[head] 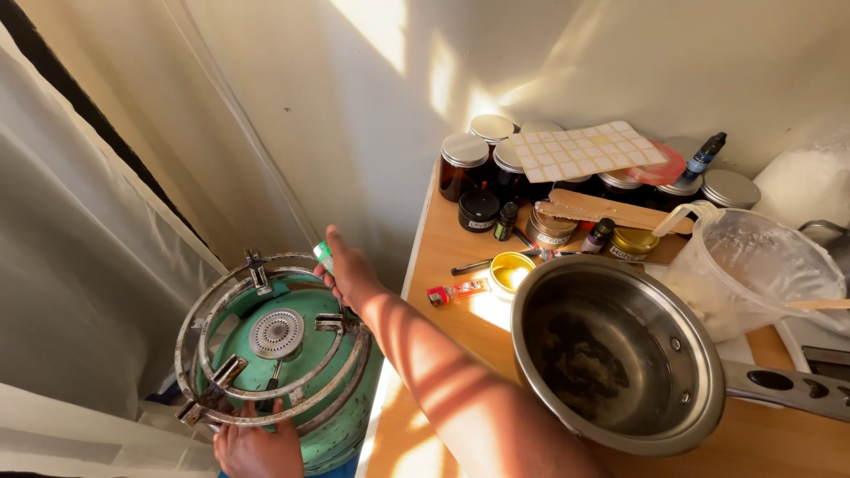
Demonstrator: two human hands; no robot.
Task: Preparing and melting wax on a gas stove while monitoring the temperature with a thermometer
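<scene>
A green gas cylinder (341,416) with a round burner head (276,333) and a metal ring pot stand (232,305) sits low at the left, beside the table. My left hand (257,447) grips the near rim of the stand at the bottom of the view. My right hand (347,270) reaches over the far side of the burner, fingers closed on a small green and white lighter (323,257).
A steel saucepan (620,354) with dark residue stands on the wooden table (443,257). Behind it are a plastic jug (753,265), several dark jars with metal lids (465,164), small bottles, a red lighter (456,291) and a yellow lid (511,270). A white curtain (88,292) hangs at left.
</scene>
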